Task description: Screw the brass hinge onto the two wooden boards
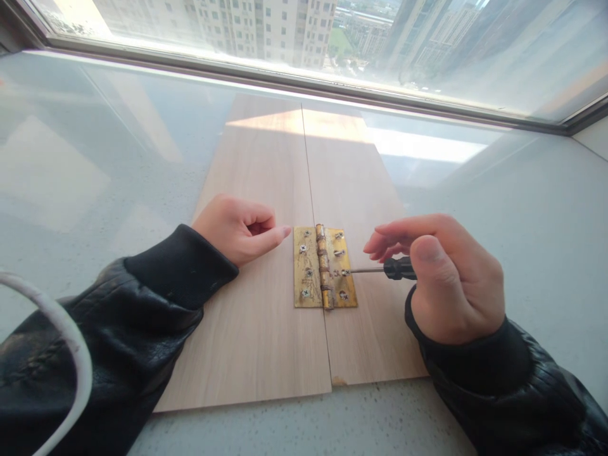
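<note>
A worn brass hinge (308, 259) lies opened flat across the seam of two pale wooden boards, with several cross-head screws in its leaves. My right hand (451, 278) is closed around the black handle of a screwdriver (399, 268). The shaft points left, and its tip meets a screw (346, 272) on the right leaf. Some screws on that leaf stick up at a tilt. My left hand (237, 228) rests on the left board (251, 354), fingers curled in, with the thumb tip close to the hinge's left edge. Nothing shows in it.
The right board (375, 342) has a small chip at its near inner corner. Both boards lie on a speckled white sill (498, 190) below a window frame (285, 79). A white cable (78, 354) loops over the left sleeve. Sunlight falls across the far ends.
</note>
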